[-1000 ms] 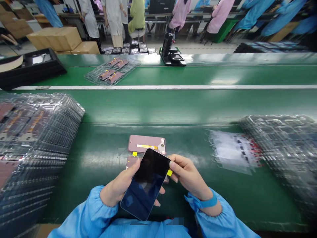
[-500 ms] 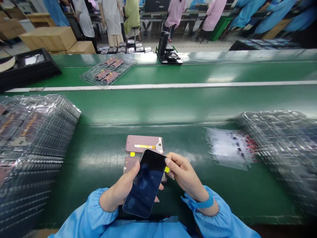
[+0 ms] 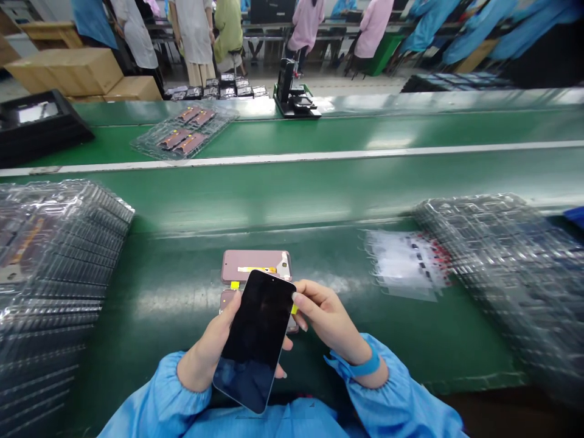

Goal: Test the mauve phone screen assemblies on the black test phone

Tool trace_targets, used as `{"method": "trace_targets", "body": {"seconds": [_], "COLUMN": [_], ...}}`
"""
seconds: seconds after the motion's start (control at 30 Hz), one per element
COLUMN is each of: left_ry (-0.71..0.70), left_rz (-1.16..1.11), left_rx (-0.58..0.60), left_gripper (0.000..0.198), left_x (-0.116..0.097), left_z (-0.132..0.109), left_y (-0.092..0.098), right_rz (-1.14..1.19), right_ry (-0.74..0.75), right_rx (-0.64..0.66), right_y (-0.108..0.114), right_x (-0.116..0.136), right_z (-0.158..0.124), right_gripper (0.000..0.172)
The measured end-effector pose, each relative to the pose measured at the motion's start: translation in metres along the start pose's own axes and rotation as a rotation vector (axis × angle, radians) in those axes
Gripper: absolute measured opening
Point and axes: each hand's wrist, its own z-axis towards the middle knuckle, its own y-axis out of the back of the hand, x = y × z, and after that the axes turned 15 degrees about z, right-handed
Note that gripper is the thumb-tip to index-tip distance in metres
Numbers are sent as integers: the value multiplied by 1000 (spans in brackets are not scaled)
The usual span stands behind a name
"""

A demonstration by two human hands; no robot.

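My left hand [image 3: 210, 347] is closed round a black phone screen [image 3: 255, 340], thumb on its left edge and fingertips showing past the right edge. The screen is tilted, with its dark face up. At its upper right corner my right hand [image 3: 331, 322] pinches the edge beside a small yellow tab [image 3: 294, 309]; whether the fingers grip the tab or the corner is hard to tell. Behind the screen, a pinkish-brown panel [image 3: 232, 261] with a yellow-orange flex strip lies on the green work surface. A second pinkish-brown panel [image 3: 225, 300] is mostly hidden under the screen and hands.
Tall stacks of clear plastic trays stand at left [image 3: 91, 243] and right [image 3: 483, 243]. White film strips [image 3: 396, 261] with red ends lie by the right stack. Across the belt are a tray of panels [image 3: 210, 131], a black fixture [image 3: 296, 100] and a black bin [image 3: 41, 131]. People work behind.
The whole view has shifted, so most things sit further left. The phone screen is tilted slightly differently, and its reflections have changed. Both hands keep their hold.
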Motion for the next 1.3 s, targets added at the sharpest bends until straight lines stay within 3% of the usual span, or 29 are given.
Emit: {"method": "trace_targets", "body": {"seconds": [0.23,0.4,0.67,0.83,1.1,1.3], "left_ry": [-7,-115,-179,-178,-195,-157], "left_rz": [3,26,28,-13,-160,-172], "left_rx": [-15,-55,-265,-333,-199,-220], "left_gripper": [76,72,58,49,52,50], "left_x": [2,-2,10,14,7,8], "left_z": [4,2,4,8,13,13], "left_y": [1,-5,-7,-11,-12,-7], "right_rz": [-113,-275,-757,-997,-1128,-1087], "right_ry": [38,153,697,920,965,946], "right_rx": [-34,-38,-109,-19,5,7], "right_y": [-3,-5,-11,-13,-19,-18], "right_x": [1,-3,-5,-11,-8,-8], "right_z": [0,1,-2,-6,-7,-9], "right_gripper": [41,40,17,12,13,11]}}
